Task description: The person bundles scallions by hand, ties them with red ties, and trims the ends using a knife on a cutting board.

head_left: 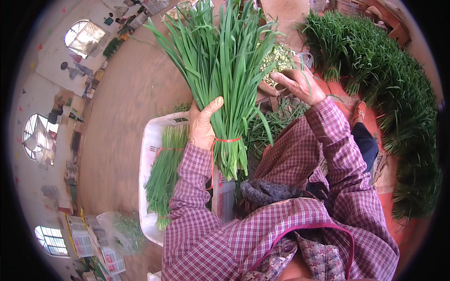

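My left hand is wrapped round a thick bunch of garlic chives, its thumb lying across the leaves. Flat green blades fan out at the far end, and a red tie circles the bunch near the pale cut ends. To the right of the leaves, my right hand is raised apart from the bunch with its fingers curled in and the thumb pointing left. A thin green blade runs by that hand; whether the fingers grip it, I cannot tell.
A white plastic crate beside my left forearm holds tied bunches. Loose green leaves lie beyond my lap, near a heap of pale trimmings. Many upright chive bunches line the right side. A clear plastic bag lies lower left.
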Demonstrator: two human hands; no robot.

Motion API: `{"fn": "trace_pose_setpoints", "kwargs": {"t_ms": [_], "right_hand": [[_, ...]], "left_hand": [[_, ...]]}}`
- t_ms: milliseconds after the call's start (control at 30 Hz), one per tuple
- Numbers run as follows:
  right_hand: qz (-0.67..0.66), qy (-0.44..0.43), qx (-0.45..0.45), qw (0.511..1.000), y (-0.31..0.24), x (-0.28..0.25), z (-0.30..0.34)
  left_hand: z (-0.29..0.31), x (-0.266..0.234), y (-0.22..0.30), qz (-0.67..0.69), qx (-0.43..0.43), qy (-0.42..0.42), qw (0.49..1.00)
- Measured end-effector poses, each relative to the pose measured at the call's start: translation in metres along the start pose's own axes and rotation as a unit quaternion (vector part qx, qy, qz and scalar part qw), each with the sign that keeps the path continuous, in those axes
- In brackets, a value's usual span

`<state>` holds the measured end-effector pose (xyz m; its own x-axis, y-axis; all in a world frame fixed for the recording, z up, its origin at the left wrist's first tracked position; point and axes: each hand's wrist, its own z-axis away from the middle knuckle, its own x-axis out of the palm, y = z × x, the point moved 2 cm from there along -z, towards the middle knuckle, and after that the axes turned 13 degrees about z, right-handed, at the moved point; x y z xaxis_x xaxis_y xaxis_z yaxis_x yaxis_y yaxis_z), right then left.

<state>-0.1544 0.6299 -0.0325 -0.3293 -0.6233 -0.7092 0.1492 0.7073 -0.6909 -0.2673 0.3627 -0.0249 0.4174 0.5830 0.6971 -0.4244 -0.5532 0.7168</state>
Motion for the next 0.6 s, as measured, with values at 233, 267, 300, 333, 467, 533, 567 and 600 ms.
{"fn": "trace_pose_setpoints", "kwargs": {"t_ms": [233, 267, 300, 333, 467, 533, 567, 600], "right_hand": [[0.017, 0.035, -0.067, 0.997, -0.055, -0.014, 0.049], [-0.065, -0.027, -0.074, 0.995, -0.056, 0.004, 0.055], [-0.040, -0.022, -0.099, 0.994, -0.056, 0.024, 0.064], [-0.015, -0.014, -0.118, 0.993, -0.053, 0.042, 0.072], [-0.259, -0.009, -0.054, 0.964, -0.058, 0.115, 0.062], [-0.292, 0.053, 0.030, 0.954, -0.045, 0.127, 0.041], [-0.419, 0.041, 0.047, 0.906, -0.038, 0.130, 0.040], [-0.539, 0.025, 0.054, 0.840, -0.037, 0.130, 0.035]], "left_hand": [[0.003, -0.002, -0.001, 0.004, 0.011, 0.042, 0.999], [0.001, -0.004, -0.001, 0.001, 0.015, 0.038, 0.999], [-0.001, -0.005, 0.000, -0.002, 0.019, 0.036, 0.999], [-0.006, -0.003, -0.003, -0.004, 0.016, 0.030, 0.999], [-0.030, 0.019, -0.029, -0.113, 0.074, -0.023, 0.991], [-0.013, 0.051, -0.025, -0.189, 0.043, -0.072, 0.978], [-0.004, 0.054, -0.020, -0.195, 0.043, -0.084, 0.976], [0.003, 0.053, -0.008, -0.204, 0.050, -0.095, 0.973]]}}
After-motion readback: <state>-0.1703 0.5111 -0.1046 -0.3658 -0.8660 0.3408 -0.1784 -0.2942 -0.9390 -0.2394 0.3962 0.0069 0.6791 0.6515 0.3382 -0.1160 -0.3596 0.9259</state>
